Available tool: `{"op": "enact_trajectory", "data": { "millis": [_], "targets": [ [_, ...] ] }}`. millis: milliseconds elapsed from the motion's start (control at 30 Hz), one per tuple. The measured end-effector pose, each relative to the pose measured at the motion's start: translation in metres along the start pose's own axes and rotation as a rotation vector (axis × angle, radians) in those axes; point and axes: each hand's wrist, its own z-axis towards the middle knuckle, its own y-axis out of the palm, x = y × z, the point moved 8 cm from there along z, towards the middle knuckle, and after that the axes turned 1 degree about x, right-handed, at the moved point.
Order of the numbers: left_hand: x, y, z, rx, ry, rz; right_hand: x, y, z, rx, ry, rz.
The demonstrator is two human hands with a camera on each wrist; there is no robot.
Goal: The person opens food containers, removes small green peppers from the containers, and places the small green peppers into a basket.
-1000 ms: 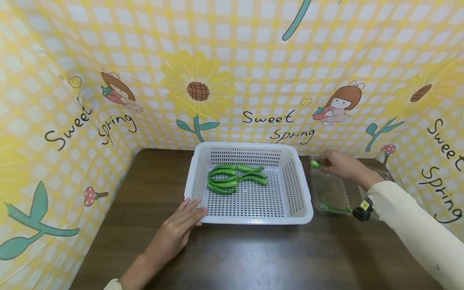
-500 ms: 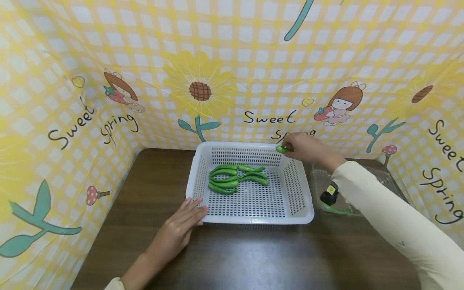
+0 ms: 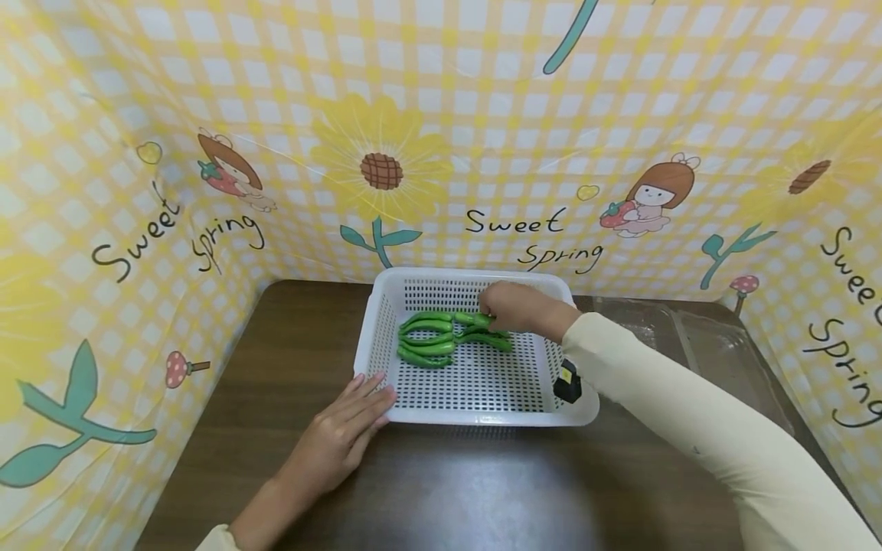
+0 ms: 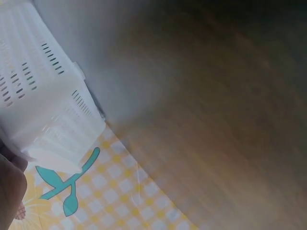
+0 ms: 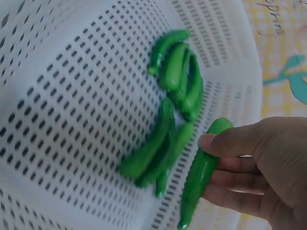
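A white perforated plastic basket (image 3: pixel 475 418) holds several green chili peppers (image 3: pixel 427 350), lying side by side in two groups. Inside it, toward the back right, my right hand (image 3: pixel 521 306) pinches another green chili pepper (image 5: pixel 198 175) between thumb and fingers. The right wrist view shows that pepper beside the basket wall, next to the nearer group; in the head view the hand mostly hides it. My left hand (image 3: pixel 344 425) rests on the basket's front left corner with its fingers stretched over the rim. Only part of this hand enters the left wrist view.
A clear plastic box (image 3: pixel 726 356) stands right of the basket, partly hidden behind the right sleeve (image 3: pixel 675 405). All this sits on a dark wooden table (image 3: pixel 276 352). A yellow checked cloth (image 3: pixel 441 138) closes off the back and both sides.
My right hand has carried the pepper leftward from the clear box, over the basket's back right rim and down into the basket. My left hand has stayed at the corner.
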Motion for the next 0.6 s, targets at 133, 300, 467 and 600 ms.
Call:
{"op": "enact_trajectory", "data": {
  "millis": [133, 300, 467, 600],
  "targets": [
    [-0.002, 0.002, -0.001, -0.036, -0.040, 0.008, -0.007, 0.017, 0.010, -0.077, 0.024, 0.020],
    [-0.003, 0.004, -0.001, -0.044, -0.058, 0.009, -0.010, 0.031, 0.017, -0.131, 0.046, 0.024],
    [-0.001, 0.002, 0.000, -0.010, -0.038, 0.014, -0.008, 0.039, 0.019, -0.143, 0.071, 0.039],
    [-0.001, 0.001, 0.000, 0.004, -0.029, 0.010, -0.012, 0.043, 0.021, -0.155, 0.057, 0.028]
  ]
}}
